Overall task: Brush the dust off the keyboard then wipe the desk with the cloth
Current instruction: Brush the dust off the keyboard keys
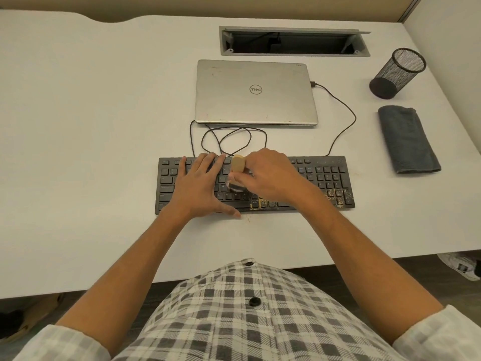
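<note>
brushing the keyboard (328,178)
right hand (270,175) grips the brush (238,175) mid-keyboard, left hand (200,186) flat; next, dust (338,196) at its right end.

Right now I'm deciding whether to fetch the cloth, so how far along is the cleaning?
Brushing is under way, not finished. The right hand grips the brush over the middle keys while the left hand lies flat on the keyboard. Dust remains on the lower right keys. The cloth lies folded and untouched, so the desk wipe is left.
</note>
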Tool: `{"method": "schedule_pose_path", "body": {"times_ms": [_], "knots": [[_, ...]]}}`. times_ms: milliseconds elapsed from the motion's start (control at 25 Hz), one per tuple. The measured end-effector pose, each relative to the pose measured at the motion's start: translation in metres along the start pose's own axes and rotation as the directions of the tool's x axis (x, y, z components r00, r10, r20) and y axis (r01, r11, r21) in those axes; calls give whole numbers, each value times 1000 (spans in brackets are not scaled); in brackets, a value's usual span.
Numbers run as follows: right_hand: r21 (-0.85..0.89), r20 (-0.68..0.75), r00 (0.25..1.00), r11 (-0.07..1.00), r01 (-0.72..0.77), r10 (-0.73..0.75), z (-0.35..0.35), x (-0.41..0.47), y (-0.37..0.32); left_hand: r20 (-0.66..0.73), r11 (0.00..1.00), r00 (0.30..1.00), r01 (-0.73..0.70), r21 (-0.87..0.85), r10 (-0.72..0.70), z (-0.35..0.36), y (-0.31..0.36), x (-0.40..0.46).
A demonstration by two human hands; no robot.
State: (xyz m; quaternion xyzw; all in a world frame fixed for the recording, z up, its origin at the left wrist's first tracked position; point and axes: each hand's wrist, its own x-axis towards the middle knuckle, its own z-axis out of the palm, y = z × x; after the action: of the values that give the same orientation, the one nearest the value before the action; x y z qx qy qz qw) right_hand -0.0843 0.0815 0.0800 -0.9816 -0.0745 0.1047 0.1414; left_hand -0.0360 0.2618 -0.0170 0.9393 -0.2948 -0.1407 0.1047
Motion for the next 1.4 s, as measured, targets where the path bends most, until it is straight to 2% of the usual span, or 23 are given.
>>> {"method": "schedule_pose_path", "body": {"times_ms": [80, 200, 320, 480, 600, 760, 920, 1040, 1120, 1240, 1320, 1400], "knots": [[-24, 20, 1000, 1000, -1, 2, -4, 4, -2, 2, 1000, 1000, -1, -2, 1, 0, -1, 0], [-5, -72, 997, 999, -33, 32, -5, 8, -3, -1, 1000, 1000, 2, -8, -2, 0, 0, 1], [8, -10, 998, 998, -55, 55, 1, 7, -4, 3, 1000, 1000, 3, -4, -3, 0, 0, 0], [15, -132, 987, 996, -86, 87, 2, 6, 1, -4, 1000, 1000, 2, -7, -2, 0, 1, 0], [-56, -38, 997, 996, -71, 69, -2, 2, 1, 3, 1000, 1000, 4, -6, -4, -1, 1, -1], [-115, -98, 995, 993, 6, -17, 1, 3, -8, -3, 1000, 1000, -3, -10, 3, 1, 1, 0], [-115, 17, 1000, 993, -16, 18, -9, 4, -2, -6, 1000, 1000, -2, -6, 2, 0, 1, 0], [-119, -25, 998, 992, 52, -56, -12, 8, -9, -1, 1000, 1000, -5, -7, 5, 1, 0, 1], [-101, 9, 995, 990, 95, -94, -9, 9, -15, -6, 1000, 1000, -10, -13, 10, 3, -1, 1], [-188, 51, 997, 980, 61, -52, -14, 10, -11, -10, 1000, 1000, -8, -5, 8, 2, -1, 1], [-228, 9, 1000, 974, 17, -15, -20, 9, -5, -8, 1000, 1000, -2, -8, 2, 0, 1, 0], [-159, -61, 997, 987, 41, -51, -17, 7, -4, -8, 1000, 1000, 0, -13, 0, -1, 1, -1]]}}
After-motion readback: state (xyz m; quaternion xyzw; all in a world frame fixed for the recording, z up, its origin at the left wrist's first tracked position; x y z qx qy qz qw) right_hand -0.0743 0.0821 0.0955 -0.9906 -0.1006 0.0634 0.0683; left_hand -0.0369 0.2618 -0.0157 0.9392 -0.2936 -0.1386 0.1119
